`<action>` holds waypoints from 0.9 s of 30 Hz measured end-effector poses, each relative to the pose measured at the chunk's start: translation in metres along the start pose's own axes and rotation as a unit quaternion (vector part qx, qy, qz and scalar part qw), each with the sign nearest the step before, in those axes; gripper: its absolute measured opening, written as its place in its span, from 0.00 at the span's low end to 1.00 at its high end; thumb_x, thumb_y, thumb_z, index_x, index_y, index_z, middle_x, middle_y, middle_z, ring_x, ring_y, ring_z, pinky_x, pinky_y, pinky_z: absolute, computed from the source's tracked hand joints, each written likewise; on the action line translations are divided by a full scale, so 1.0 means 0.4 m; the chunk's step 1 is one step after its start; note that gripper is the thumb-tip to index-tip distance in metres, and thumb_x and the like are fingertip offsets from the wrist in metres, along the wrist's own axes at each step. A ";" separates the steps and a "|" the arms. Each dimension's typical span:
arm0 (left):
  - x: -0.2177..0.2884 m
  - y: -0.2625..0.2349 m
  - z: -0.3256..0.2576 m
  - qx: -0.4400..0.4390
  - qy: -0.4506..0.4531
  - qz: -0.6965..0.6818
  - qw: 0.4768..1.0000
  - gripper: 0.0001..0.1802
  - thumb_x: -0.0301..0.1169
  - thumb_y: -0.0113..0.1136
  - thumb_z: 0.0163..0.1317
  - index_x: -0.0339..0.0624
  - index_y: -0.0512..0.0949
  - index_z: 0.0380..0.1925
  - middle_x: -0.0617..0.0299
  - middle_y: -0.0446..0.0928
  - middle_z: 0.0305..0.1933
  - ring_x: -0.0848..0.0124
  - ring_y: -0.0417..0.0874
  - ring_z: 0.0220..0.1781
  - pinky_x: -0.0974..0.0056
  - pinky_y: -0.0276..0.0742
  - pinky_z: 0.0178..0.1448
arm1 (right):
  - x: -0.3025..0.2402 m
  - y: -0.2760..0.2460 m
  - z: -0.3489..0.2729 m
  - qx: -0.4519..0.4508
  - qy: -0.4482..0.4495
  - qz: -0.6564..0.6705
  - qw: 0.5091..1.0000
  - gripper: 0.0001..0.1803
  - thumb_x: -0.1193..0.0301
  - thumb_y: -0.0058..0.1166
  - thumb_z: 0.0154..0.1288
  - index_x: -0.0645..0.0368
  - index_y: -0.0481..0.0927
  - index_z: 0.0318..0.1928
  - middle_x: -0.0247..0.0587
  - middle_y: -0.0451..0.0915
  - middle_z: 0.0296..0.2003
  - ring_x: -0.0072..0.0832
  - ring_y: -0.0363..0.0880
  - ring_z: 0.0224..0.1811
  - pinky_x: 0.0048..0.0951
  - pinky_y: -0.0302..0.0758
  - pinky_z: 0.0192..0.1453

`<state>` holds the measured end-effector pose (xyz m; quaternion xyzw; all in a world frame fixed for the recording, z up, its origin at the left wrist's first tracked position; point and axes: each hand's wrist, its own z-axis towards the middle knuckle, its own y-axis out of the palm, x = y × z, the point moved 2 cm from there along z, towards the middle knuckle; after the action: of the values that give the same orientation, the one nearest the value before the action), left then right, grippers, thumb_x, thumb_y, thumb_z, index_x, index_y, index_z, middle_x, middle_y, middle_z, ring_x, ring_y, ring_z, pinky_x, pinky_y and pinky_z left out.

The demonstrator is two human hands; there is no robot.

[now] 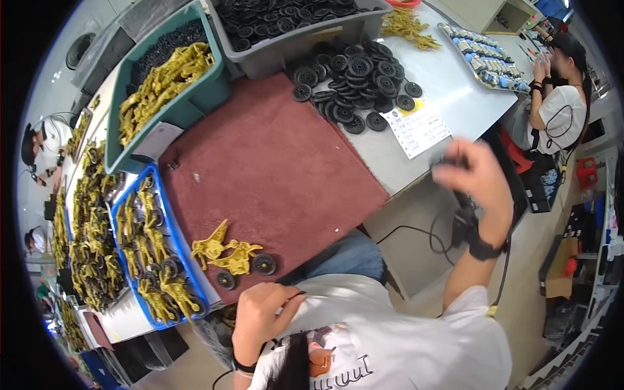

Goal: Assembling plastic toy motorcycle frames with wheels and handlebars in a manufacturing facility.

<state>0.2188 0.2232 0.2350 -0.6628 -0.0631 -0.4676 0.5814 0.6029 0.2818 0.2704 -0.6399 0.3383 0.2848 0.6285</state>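
My left hand (260, 315) is closed in a pinch near my white shirt, at the front edge of the red-brown mat (273, 156). A thin dark bit shows at its fingertips, too small to name. My right hand (478, 172) is raised right of the table, fingers curled and smeared by motion. At its fingertips is a dark thing (444, 160), too blurred to make out. Nearest my left hand, yellow plastic toy pieces (234, 257) lie on the mat, with a black spoked wheel (264, 264) and a second wheel (225, 279) beside them.
A blue tray (201, 296) holds yellow pieces with wheels. Behind the mat stand a green bin (224, 88) of yellow and black parts and a grey bin (260, 62) of wheels. Loose wheels (359, 65) are heaped by a paper sheet (419, 133). A co-worker (562, 110) sits at right.
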 end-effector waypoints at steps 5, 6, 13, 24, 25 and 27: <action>0.003 -0.027 -0.057 0.062 -0.042 0.008 0.997 0.06 0.25 0.68 0.49 0.38 0.79 0.26 0.57 0.79 0.25 0.59 0.79 0.25 0.59 0.72 0.30 | -0.120 0.066 0.183 0.183 -0.056 -0.133 0.972 0.14 0.64 0.59 0.63 0.61 0.74 0.40 0.37 0.70 0.20 0.23 0.67 0.24 0.28 0.65 0.29; -0.012 -0.037 -0.089 0.098 -0.060 0.011 0.993 0.06 0.24 0.68 0.50 0.36 0.79 0.27 0.56 0.79 0.25 0.60 0.79 0.24 0.62 0.73 0.30 | -0.111 0.073 0.192 0.225 -0.096 -0.105 0.964 0.13 0.65 0.55 0.66 0.61 0.74 0.44 0.40 0.71 0.21 0.24 0.68 0.24 0.30 0.67 0.31; -0.098 -0.039 -0.229 0.230 -0.214 -0.074 0.947 0.11 0.28 0.61 0.60 0.35 0.73 0.23 0.58 0.74 0.18 0.68 0.75 0.18 0.67 0.67 0.26 | -0.168 0.173 0.077 0.077 -0.051 0.028 0.995 0.09 0.77 0.48 0.66 0.64 0.77 0.45 0.34 0.79 0.26 0.15 0.71 0.27 0.20 0.70 0.32; -0.097 -0.036 -0.155 0.264 -0.154 0.057 0.950 0.10 0.25 0.66 0.57 0.36 0.72 0.24 0.56 0.65 0.15 0.63 0.63 0.14 0.64 0.57 0.20 | -0.298 0.496 0.025 -0.079 -0.155 0.045 0.984 0.08 0.80 0.62 0.53 0.66 0.81 0.36 0.39 0.80 0.27 0.20 0.78 0.26 0.22 0.72 0.29; -0.103 -0.032 -0.156 0.266 -0.164 0.057 0.948 0.10 0.25 0.66 0.57 0.36 0.72 0.24 0.56 0.65 0.15 0.63 0.63 0.14 0.64 0.57 0.20 | -0.318 0.521 0.021 -0.113 -0.138 0.030 0.983 0.09 0.79 0.63 0.51 0.65 0.81 0.36 0.44 0.81 0.28 0.22 0.79 0.25 0.23 0.72 0.29; -0.111 -0.022 -0.158 0.282 -0.154 0.069 0.944 0.10 0.24 0.66 0.56 0.36 0.72 0.24 0.55 0.66 0.15 0.61 0.65 0.14 0.62 0.58 0.20 | -0.331 0.566 0.025 -0.173 -0.115 0.063 0.976 0.08 0.79 0.62 0.51 0.65 0.82 0.34 0.43 0.82 0.29 0.23 0.79 0.25 0.24 0.72 0.29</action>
<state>0.1540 0.1939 0.2032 -0.5379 -0.2350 -0.2817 0.7590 0.3438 0.3061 0.2361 -0.6791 0.2488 0.4503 0.5237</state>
